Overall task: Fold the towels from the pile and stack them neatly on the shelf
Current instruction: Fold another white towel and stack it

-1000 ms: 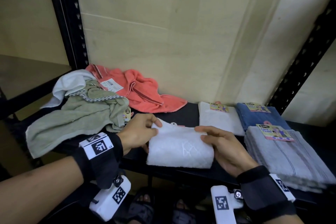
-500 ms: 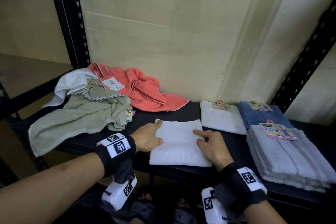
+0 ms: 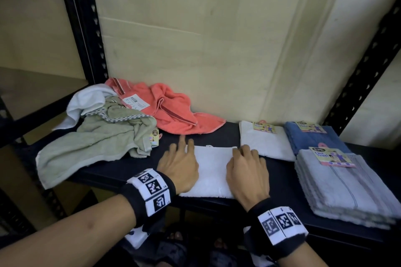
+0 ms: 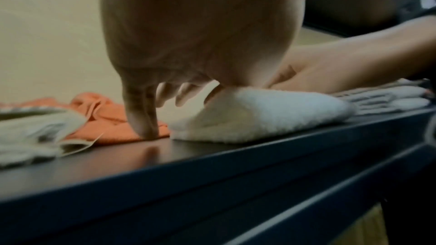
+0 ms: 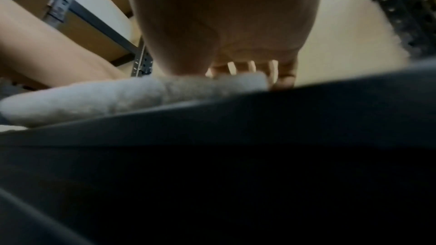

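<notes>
Folded white towel (image 3: pixel 211 171) flat at the front edge of the black shelf (image 3: pixel 280 182). Left hand (image 3: pixel 178 168) pressing its left side, right hand (image 3: pixel 247 171) its right side, fingers extended, gripping nothing. Unfolded pile (image 3: pixel 112 130) left of that towel.

Shelf (image 3: pixel 282 171): black board, smooth, slightly glossy, reflective in the left wrist view.
Uprights (image 3: pixel 86 28): black perforated metal, matt.
White towel (image 3: pixel 213 171): thick looped terry cloth, fluffy.
Green towel (image 3: pixel 91 147), coral towel (image 3: pixel 173 115): soft terry, rumpled.
Grey towel (image 3: pixel 338 186): flatter woven cloth with a glossy printed paper label (image 3: pixel 332 156).
Backing (image 3: pixel 195 50): pale matt board.
</notes>
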